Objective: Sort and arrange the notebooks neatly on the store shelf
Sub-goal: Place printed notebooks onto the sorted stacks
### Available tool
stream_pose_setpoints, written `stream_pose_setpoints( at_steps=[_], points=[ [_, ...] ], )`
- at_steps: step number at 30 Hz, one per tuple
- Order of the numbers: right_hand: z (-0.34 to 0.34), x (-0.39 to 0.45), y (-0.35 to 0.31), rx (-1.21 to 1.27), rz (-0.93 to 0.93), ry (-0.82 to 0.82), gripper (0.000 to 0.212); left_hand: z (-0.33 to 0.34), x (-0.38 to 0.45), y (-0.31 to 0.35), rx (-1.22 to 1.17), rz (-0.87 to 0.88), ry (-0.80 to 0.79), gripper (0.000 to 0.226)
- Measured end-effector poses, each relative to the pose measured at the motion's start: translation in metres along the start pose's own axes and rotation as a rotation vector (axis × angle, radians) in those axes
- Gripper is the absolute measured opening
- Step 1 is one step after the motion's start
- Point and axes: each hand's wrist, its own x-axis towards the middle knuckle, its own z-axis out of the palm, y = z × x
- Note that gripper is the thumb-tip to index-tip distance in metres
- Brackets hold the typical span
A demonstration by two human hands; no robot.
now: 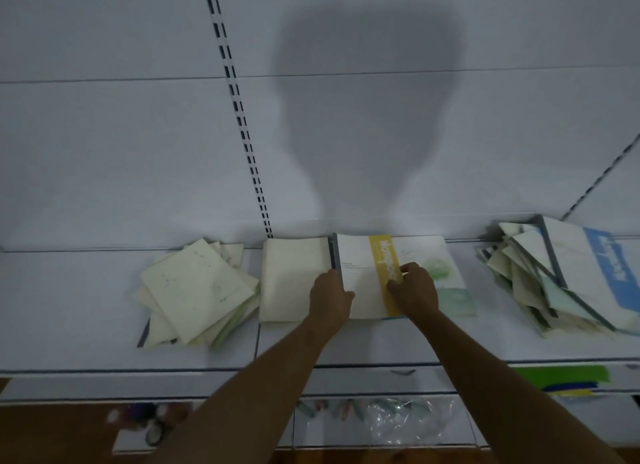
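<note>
A notebook with a yellow band lies on top of a stack in the middle of the white shelf. My left hand grips its left spine edge, thumb on the cover. My right hand rests on the cover over the yellow band, fingers curled down onto it. Directly left of it sits a squared stack of plain cream notebooks. A messy fan of cream notebooks lies further left. At the right, a jumbled pile leans with a blue-banded notebook on top.
The shelf's white back panel rises behind the stacks, with a slotted upright. A lower shelf holds a clear plastic bag, pencils and small items. A green and yellow label sits on the shelf's front edge at right.
</note>
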Motion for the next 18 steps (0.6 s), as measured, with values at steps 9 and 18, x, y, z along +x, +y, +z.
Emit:
stream_pose_setpoints(
  at_steps=[9,18],
  points=[
    [0.007,-0.001,0.0,-0.115,0.006,-0.073,0.042,0.005,-0.003,-0.005,0.175,-0.003,0.033,0.043],
    [0.029,-0.014,-0.04,-0.015,-0.069,0.05,0.037,-0.045,-0.013,-0.029,0.131,-0.028,0.214,0.03]
  ],
)
